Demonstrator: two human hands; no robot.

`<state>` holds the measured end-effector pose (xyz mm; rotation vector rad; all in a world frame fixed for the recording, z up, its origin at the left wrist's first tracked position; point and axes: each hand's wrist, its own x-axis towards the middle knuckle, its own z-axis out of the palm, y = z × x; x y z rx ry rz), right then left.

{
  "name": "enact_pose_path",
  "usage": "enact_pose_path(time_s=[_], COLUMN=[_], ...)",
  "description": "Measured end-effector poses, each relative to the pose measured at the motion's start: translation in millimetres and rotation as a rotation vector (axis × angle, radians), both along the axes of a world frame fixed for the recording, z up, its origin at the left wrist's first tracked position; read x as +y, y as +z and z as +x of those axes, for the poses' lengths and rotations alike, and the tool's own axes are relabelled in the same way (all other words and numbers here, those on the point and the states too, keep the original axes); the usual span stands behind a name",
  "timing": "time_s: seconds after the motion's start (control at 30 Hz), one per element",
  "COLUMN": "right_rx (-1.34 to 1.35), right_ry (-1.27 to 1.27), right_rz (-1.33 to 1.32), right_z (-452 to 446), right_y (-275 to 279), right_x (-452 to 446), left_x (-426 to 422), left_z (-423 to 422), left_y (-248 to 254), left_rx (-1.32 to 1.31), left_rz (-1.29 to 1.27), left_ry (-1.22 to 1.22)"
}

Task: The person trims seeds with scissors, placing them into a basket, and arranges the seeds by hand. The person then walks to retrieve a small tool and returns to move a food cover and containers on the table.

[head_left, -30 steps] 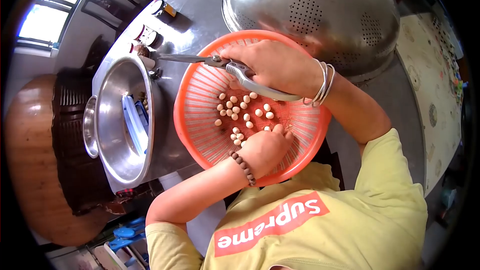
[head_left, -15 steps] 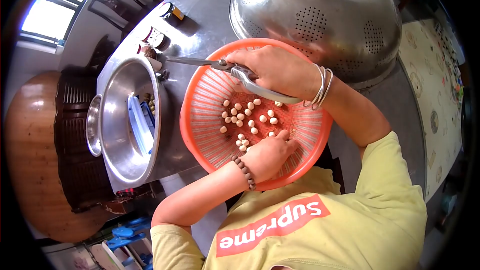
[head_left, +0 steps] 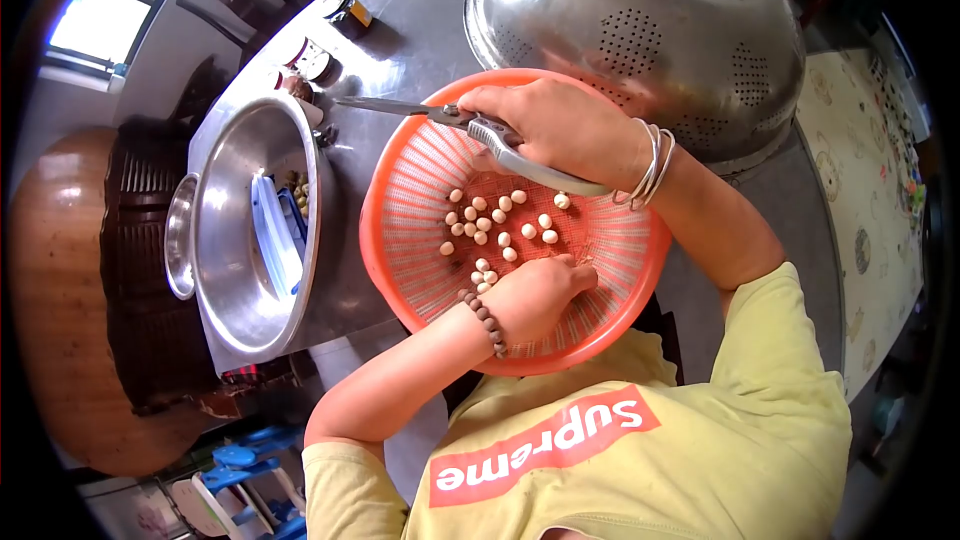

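A pair of scissors with grey handles is gripped in my right hand, above the far side of an orange plastic basket. Its blades point left past the rim. Down inside the basket, my left hand has its fingers curled together near the bottom; their tips are hidden, so what they hold cannot be made out. Several small, pale, oval pieces that look like seeds lie scattered on the basket's mesh floor, some right beside my left hand.
On the left is a steel basin containing a blue-and-white object and small brownish pieces. A large perforated steel colander sits upside down behind the basket. Jars stand at the table's far left edge.
My left hand has shifted slightly and its fingers have curled in; a pale piece near its fingertips no longer shows. My right hand keeps hold of the scissors, almost unmoved.
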<state>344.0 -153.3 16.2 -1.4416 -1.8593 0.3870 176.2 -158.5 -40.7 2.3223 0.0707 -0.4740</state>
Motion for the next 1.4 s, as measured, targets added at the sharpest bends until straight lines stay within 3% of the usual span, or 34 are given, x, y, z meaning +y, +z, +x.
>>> enact_pose_path(time_s=[0.07, 0.17, 0.4, 0.47, 0.57, 0.6, 0.67, 0.7, 0.8, 0.9, 1.2, 1.4], right_rx=[0.024, -0.015, 0.031, 0.008, 0.039, 0.037, 0.067, 0.041, 0.113, 0.040, 0.037, -0.005], right_ry=[0.000, -0.018, 0.007, 0.043, 0.012, 0.010, -0.013, -0.007, 0.014, 0.079, 0.214, 0.214], right_rz=[-0.140, -0.026, -0.069, 0.148, 0.017, 0.014, -0.153, -0.036, -0.067, 0.025, -0.121, -0.219], right_z=[-1, -1, -2, 0, 3, 3, 3, 5, -4, -17, -65, -87], right_y=[6, -4, -5, -12, -5, 3, 19, 8, 14, 13, 27, 31], right_x=[-1, 2, 6, 9, 5, 1, -6, 0, 2, 9, 21, 27], left_x=[-2, -5, -8, -1, 23, 31, 48, 60, 82, 84, 86, 82], left_z=[0, -1, 0, 1, -3, -10, -22, -30, -50, -65, -87, -92], left_y=[0, -2, -2, -2, 20, 24, 42, 39, 34, 27, 8, 10], left_rx=[0.018, -0.062, -0.107, -0.164, -0.024, 0.017, -0.172, -0.334, -0.600, -0.721, -0.926, -1.014], left_rz=[0.027, -0.018, -0.011, -0.034, -0.371, -0.906, -1.155, -1.333, -1.803, -1.975, -2.138, -2.003], left_ry=[0.003, 0.047, 0.063, 0.051, 0.211, 0.487, 0.761, 0.744, 0.697, 0.746, 0.703, 0.853])
